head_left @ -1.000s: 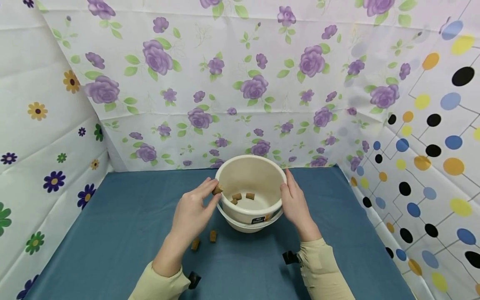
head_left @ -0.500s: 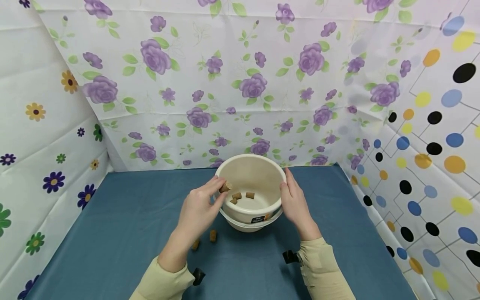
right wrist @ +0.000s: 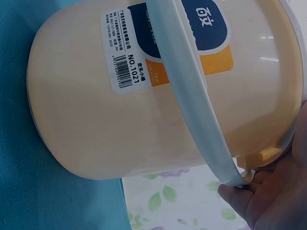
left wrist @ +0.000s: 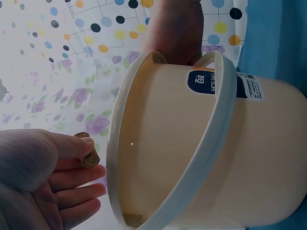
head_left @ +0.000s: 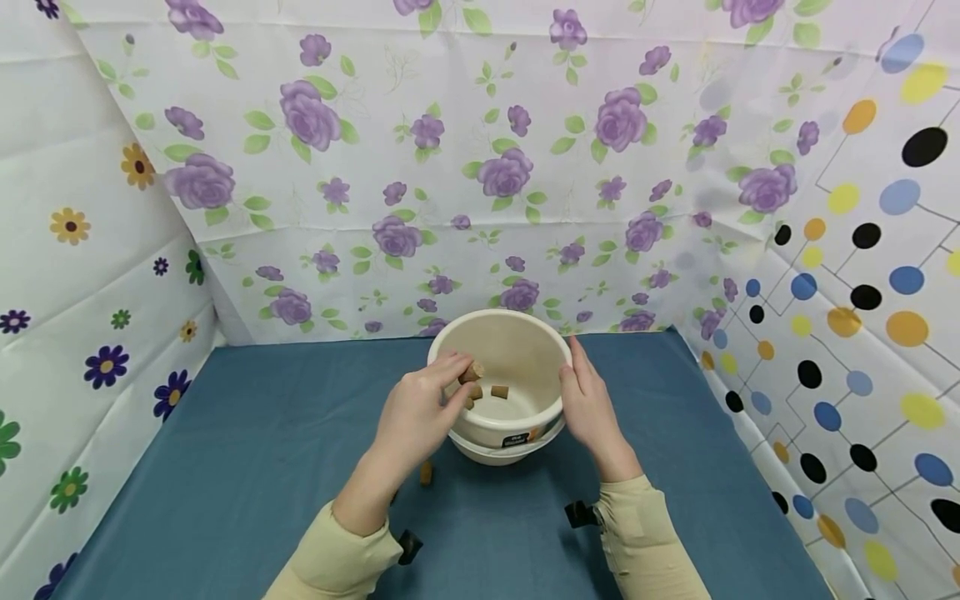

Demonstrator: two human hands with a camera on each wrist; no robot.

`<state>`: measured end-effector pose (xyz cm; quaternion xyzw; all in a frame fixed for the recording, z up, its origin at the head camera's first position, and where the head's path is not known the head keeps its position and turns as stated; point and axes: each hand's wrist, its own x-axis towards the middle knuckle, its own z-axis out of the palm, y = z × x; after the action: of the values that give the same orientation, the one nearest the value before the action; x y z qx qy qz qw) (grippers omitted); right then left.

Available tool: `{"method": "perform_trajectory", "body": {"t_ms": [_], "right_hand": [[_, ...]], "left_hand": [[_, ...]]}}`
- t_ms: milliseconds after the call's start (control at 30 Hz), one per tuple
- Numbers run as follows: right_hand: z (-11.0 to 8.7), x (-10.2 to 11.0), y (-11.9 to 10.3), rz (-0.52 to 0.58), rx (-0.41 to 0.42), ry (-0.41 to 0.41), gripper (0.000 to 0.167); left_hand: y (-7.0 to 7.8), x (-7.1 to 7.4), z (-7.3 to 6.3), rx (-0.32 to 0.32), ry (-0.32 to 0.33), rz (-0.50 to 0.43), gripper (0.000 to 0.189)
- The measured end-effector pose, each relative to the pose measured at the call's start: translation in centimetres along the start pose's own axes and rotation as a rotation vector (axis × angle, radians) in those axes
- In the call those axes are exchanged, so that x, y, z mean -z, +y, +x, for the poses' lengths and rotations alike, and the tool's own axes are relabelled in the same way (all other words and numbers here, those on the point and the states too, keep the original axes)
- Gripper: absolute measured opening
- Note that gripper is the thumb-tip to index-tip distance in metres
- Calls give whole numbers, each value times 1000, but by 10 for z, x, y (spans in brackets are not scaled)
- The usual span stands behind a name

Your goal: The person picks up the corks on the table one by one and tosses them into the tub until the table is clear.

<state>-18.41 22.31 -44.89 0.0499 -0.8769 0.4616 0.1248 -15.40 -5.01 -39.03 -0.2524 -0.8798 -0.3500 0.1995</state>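
Observation:
A cream plastic bucket [head_left: 487,432] stands on the blue cloth, its mouth facing me. My left hand [head_left: 416,417] reaches over its left rim, pinching a small brown cork [head_left: 471,372] between thumb and forefinger above the opening. In the left wrist view the other fingers of that hand [left wrist: 57,177] are extended and the cork [left wrist: 91,158] is partly covered. Several corks [head_left: 499,391] lie on the bucket floor. My right hand [head_left: 592,412] grips the right side of the rim; the right wrist view shows its fingers by the hinge of the pale handle [right wrist: 201,120].
On the blue cloth [head_left: 285,450] left of the bucket lies a loose cork [head_left: 426,472]; another is almost hidden behind my left wrist. Behind the table hangs a flowered sheet [head_left: 450,167], and a dotted sheet [head_left: 855,350] closes off the right side.
My left hand has moved right with the cork, from outside the left rim to over the bucket's opening. The right hand and bucket have stayed put.

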Motion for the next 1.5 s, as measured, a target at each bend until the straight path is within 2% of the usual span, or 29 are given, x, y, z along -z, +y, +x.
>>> {"method": "perform_trajectory", "body": {"t_ms": [267, 467, 533, 733, 967, 1267, 1500], "right_hand": [[0, -1, 1, -9, 5, 7, 60], [1, -1, 1, -10, 0, 5, 60], [1, -1, 1, -14, -1, 6, 60], [0, 0, 1, -12, 7, 0, 60], [0, -1, 1, -5, -1, -6, 60], [0, -1, 1, 2, 4, -8, 61], [0, -1, 2, -1, 1, -5, 60]], "left_hand": [[5, -11, 10, -54, -43, 25, 25], [15, -22, 19, -90, -72, 48, 12], [19, -27, 23, -113, -85, 42, 5], [29, -45, 33, -163, -126, 32, 5], [35, -61, 33, -123, -171, 42, 5], [39, -65, 33, -82, -203, 53, 7], [39, -64, 33, -43, -217, 92, 39]]}}
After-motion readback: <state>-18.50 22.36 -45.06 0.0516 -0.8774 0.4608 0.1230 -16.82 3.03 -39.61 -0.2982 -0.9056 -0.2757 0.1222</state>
